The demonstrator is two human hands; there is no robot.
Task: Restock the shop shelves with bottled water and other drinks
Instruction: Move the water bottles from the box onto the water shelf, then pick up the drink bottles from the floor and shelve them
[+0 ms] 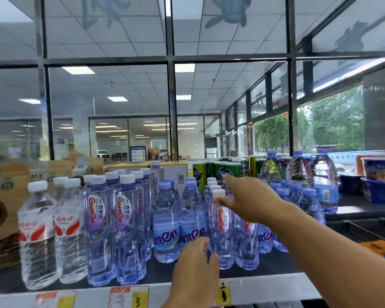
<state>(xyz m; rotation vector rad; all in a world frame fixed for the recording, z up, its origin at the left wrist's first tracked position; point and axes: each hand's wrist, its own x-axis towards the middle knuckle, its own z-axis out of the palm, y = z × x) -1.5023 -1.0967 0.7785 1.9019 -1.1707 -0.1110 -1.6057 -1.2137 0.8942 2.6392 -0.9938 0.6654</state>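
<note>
A slim white-capped Ganten water bottle (220, 227) stands upright at the front of the top shelf (265, 283). My left hand (196, 270) grips its lower body, thumb on its right side. My right hand (249, 196) stretches over the row behind it, fingers straight, thumb touching the bottle's cap. Tall Ganten bottles (122, 227) and clear red-labelled bottles (38, 234) stand to the left. Short blue-capped bottles (167, 223) fill the middle.
Large water jugs (325, 181) and green cans (227, 172) stand at the back right. Blue instant-noodle bowls (378, 181) sit far right. Brown paper bags (0, 210) stand far left. Price tags (129, 296) line the shelf's front edge. A glass wall rises behind.
</note>
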